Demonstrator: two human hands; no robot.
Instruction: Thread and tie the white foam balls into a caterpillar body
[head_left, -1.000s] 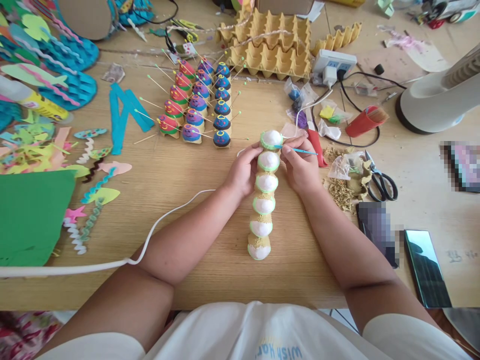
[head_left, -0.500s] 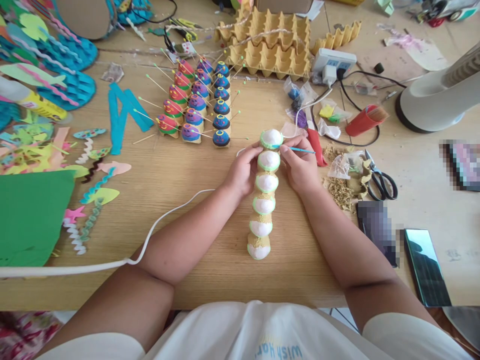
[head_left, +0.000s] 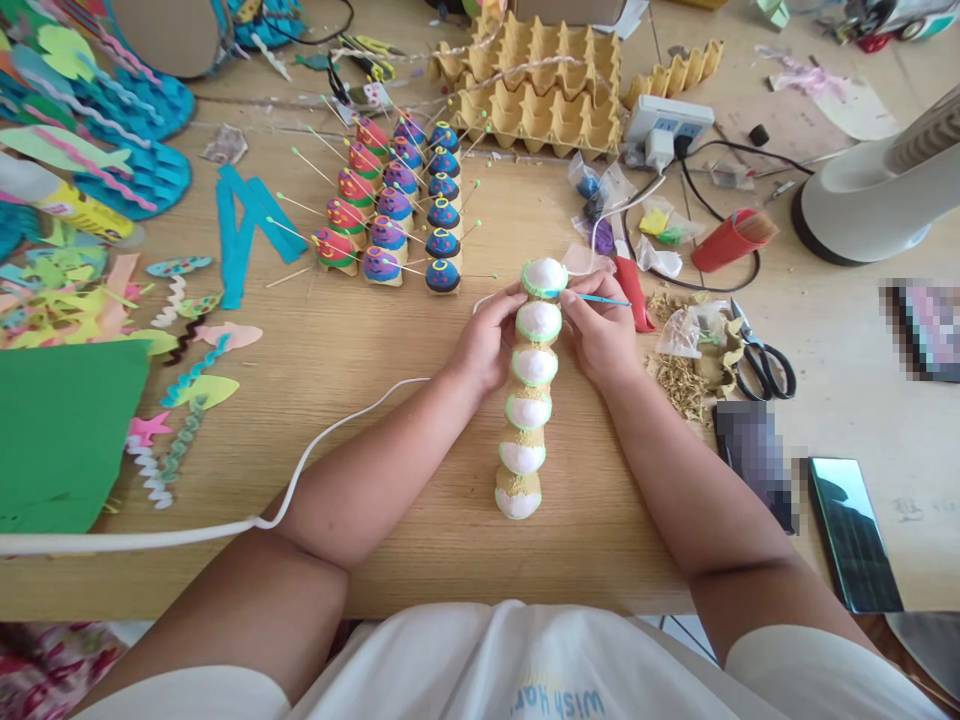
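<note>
An egg-carton strip (head_left: 534, 367) runs lengthwise before me, its several bumps capped in white with light green edging. My left hand (head_left: 490, 340) grips the strip's far part from the left side, fingers closed against it. Between the pinched fingers of my right hand (head_left: 604, 325) is a thin blue clay tool (head_left: 604, 300), its tip touching the green edge of the farthest bump. Beyond my hands stand painted egg-carton caterpillars in red and green (head_left: 335, 248), purple (head_left: 386, 235) and dark blue (head_left: 442, 245), with green-tipped sticks poking out.
Egg trays (head_left: 536, 100) lie at the back beside a power strip (head_left: 667, 122). On the right are black-handled scissors (head_left: 765, 370), a red cup (head_left: 731, 240), a phone (head_left: 855, 535) and a grey-white appliance base (head_left: 855, 210). A white cable (head_left: 330, 430) crosses my left arm; green paper (head_left: 67, 430) lies left.
</note>
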